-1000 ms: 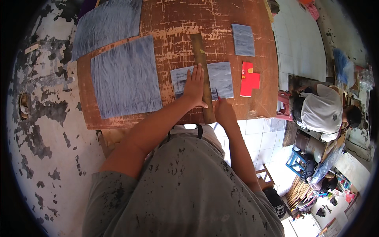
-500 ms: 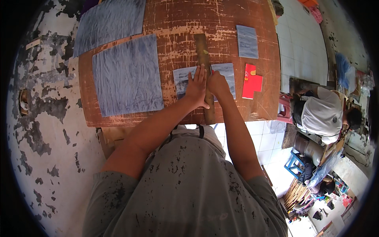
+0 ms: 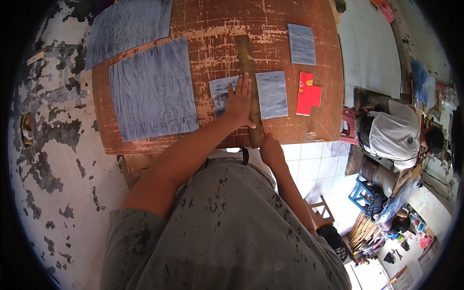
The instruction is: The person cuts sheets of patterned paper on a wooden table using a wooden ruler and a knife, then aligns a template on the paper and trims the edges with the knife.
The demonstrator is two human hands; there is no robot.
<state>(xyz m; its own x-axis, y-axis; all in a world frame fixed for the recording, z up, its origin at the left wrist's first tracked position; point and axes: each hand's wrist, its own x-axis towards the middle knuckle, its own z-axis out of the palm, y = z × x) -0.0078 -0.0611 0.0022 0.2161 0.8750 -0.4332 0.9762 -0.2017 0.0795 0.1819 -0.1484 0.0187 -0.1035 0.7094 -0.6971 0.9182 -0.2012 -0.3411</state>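
A long, worn straightedge (image 3: pixel 244 47) lies across a small grey-blue marbled sheet (image 3: pixel 273 94), pointing away from me. My left hand (image 3: pixel 238 102) presses down on the straightedge and the left part of the sheet, fingers stretched out and the thumb on the bar. At the table's near edge, right of the bar's lower end, my right hand (image 3: pixel 272 149) is closed around a small red-handled knife (image 3: pixel 264 135). Its thin tip points away from me beside the bar; most of the handle is hidden in my fingers.
The scratched brown table (image 3: pixel 212 29) also bears a large marbled sheet (image 3: pixel 153 89), another sheet (image 3: pixel 129 26) at the far left, a small grey piece (image 3: pixel 301 44) and a red paper piece (image 3: pixel 308 94). Right of the table, a person in a white shirt (image 3: pixel 394 134) sits near a blue stool (image 3: pixel 360 194).
My right hand has drawn the knife toward me along the straightedge, from the sheet to the table's near edge. My left hand stays pressed on the bar. The view has shifted slightly.
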